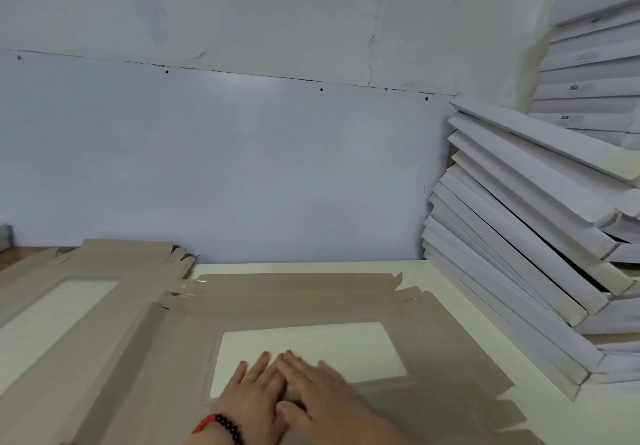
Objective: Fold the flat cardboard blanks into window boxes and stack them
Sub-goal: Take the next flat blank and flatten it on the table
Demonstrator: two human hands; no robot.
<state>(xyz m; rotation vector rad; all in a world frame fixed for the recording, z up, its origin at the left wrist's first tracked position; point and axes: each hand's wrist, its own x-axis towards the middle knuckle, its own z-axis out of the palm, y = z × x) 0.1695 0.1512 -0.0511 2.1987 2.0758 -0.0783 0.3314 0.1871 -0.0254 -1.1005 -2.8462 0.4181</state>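
Note:
A flat grey-brown cardboard blank [294,302] with a clear window pane [311,347] lies on the white table in front of me. Both hands rest flat on the near part of the window. My left hand [249,396], with a ring and a red and black bead bracelet at the wrist, lies partly under my right hand [322,396], whose fingers overlap it. Neither hand grips anything. A pile of more flat blanks [86,278] lies to the left. Folded white boxes [526,237] are stacked, leaning, at the right.
A white wall panel [242,167] stands close behind the table [436,282]. A second, taller stack of white boxes [588,74] rises at the far right corner. Bare wood shows at the far left edge [20,252].

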